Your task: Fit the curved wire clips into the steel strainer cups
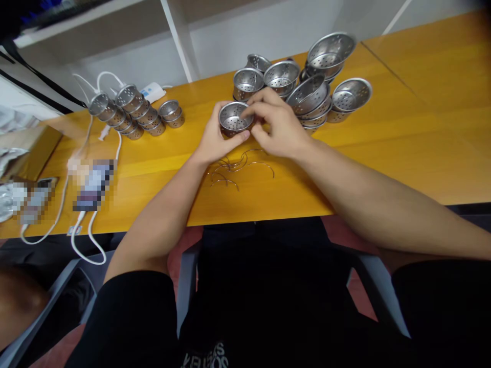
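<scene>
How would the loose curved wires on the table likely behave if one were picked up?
The wires look thin, so probably light and easily bent. Their smooth arcs suggest some springiness rather than limpness. Several cross, so lifting one may drag others along.

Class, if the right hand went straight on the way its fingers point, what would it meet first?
Most likely the inside of the perforated cup in the left hand: the right hand reaches over its rim, though depth is unclear.
</scene>
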`<state>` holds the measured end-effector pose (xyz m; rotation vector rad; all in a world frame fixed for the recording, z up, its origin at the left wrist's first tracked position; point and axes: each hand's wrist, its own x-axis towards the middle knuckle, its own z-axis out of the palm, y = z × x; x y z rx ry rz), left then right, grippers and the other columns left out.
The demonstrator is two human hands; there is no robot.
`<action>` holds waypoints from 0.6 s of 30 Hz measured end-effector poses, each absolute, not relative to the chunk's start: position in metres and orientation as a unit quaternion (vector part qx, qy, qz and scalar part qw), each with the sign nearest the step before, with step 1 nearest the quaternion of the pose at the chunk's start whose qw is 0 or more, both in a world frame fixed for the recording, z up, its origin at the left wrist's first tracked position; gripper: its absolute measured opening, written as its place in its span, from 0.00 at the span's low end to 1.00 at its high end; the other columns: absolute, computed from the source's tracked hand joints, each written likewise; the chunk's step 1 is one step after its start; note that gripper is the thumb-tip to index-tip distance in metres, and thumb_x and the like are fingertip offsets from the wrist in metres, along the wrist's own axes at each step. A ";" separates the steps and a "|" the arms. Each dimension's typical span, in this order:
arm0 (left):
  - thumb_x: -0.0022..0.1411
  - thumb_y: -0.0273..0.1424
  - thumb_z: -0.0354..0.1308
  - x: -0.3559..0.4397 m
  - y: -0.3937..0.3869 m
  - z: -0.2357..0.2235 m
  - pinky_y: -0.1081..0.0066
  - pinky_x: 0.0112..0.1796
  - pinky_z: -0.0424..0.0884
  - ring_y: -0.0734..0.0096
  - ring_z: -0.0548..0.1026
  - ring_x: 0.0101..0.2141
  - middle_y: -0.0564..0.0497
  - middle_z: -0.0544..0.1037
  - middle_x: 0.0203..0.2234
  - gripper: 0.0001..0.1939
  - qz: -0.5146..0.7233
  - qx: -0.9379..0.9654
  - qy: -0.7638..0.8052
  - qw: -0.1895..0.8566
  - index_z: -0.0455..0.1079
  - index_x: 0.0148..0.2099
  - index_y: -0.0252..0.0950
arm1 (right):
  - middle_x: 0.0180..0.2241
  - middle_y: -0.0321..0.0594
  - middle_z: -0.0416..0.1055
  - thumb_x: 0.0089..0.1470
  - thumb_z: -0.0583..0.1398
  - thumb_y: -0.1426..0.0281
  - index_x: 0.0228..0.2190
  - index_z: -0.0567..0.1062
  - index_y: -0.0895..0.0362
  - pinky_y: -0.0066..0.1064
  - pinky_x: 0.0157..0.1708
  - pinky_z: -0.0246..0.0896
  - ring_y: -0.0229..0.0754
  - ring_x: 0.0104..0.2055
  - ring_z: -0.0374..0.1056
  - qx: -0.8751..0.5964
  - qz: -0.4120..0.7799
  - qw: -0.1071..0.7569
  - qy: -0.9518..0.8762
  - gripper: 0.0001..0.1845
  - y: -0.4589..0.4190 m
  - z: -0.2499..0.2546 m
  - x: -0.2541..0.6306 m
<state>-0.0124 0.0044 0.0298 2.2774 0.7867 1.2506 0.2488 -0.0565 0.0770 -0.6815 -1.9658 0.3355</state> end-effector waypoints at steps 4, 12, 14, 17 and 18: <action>0.63 0.61 0.90 -0.017 -0.001 0.036 0.40 0.74 0.81 0.40 0.83 0.70 0.40 0.83 0.65 0.46 0.409 0.828 0.321 0.209 0.75 0.69 0.47 | 0.60 0.53 0.81 0.74 0.74 0.65 0.54 0.88 0.41 0.65 0.64 0.80 0.72 0.64 0.77 -0.294 0.136 0.543 -0.775 0.10 -0.066 0.090 0.248; 0.64 0.44 0.83 -0.009 -0.009 0.030 0.49 0.64 0.86 0.54 0.86 0.57 0.43 0.87 0.64 0.43 0.336 0.838 0.330 0.275 0.70 0.74 0.41 | 0.45 0.43 0.81 0.75 0.62 0.76 0.42 0.84 0.50 0.44 0.45 0.72 0.51 0.44 0.77 -0.153 0.105 0.389 -0.902 0.12 -0.095 0.078 0.220; 0.65 0.42 0.79 -0.005 -0.010 0.030 0.48 0.66 0.85 0.54 0.85 0.57 0.44 0.85 0.64 0.41 0.337 0.834 0.344 0.268 0.72 0.76 0.42 | 0.44 0.41 0.81 0.76 0.61 0.77 0.42 0.84 0.51 0.42 0.43 0.69 0.49 0.42 0.75 -0.150 0.105 0.374 -0.909 0.13 -0.099 0.077 0.216; 0.75 0.44 0.70 0.002 -0.011 0.033 0.41 0.69 0.83 0.53 0.82 0.58 0.43 0.81 0.61 0.33 0.322 0.837 0.378 0.229 0.75 0.77 0.44 | 0.43 0.41 0.81 0.75 0.61 0.78 0.43 0.84 0.52 0.41 0.42 0.67 0.48 0.40 0.73 -0.145 0.112 0.376 -0.909 0.14 -0.099 0.077 0.215; 0.81 0.49 0.66 0.005 -0.012 0.035 0.40 0.70 0.83 0.54 0.81 0.58 0.43 0.81 0.60 0.31 0.308 0.841 0.387 0.220 0.73 0.78 0.44 | 0.43 0.41 0.81 0.75 0.61 0.78 0.43 0.84 0.52 0.41 0.42 0.67 0.47 0.40 0.73 -0.143 0.114 0.378 -0.908 0.13 -0.098 0.077 0.215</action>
